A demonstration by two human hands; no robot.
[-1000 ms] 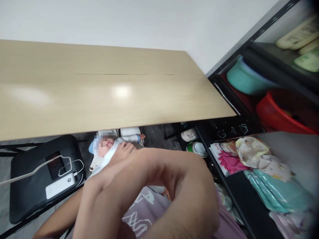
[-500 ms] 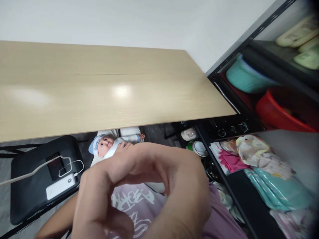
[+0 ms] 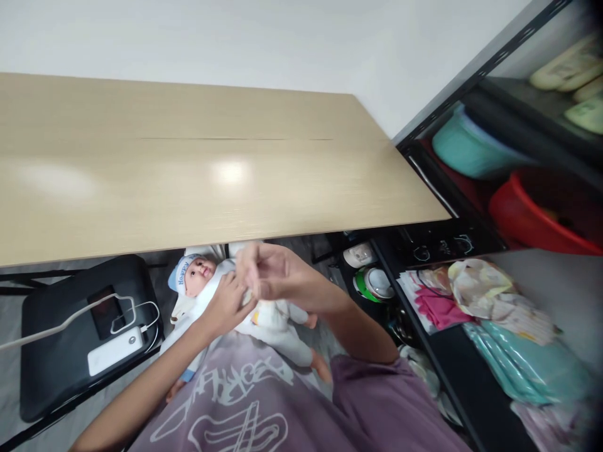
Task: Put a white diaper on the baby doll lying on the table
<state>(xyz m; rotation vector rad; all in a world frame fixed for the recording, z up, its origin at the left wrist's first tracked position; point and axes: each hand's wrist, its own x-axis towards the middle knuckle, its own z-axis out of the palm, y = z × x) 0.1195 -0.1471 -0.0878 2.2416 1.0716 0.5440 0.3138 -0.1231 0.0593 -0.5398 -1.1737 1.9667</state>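
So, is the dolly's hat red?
No, the hat on the doll is blue, with lettering across the front.

Right hand (image 3: pixel 269 269) blurred; doll (image 3: pixel 276 323) partly hidden

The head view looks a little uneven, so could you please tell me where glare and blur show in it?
In the head view, one bright glare spot and a fainter one to its left lie on the tabletop; toward the head view's right edge, the red basin looks soft; also in the head view, the right hand looks slightly blurred.
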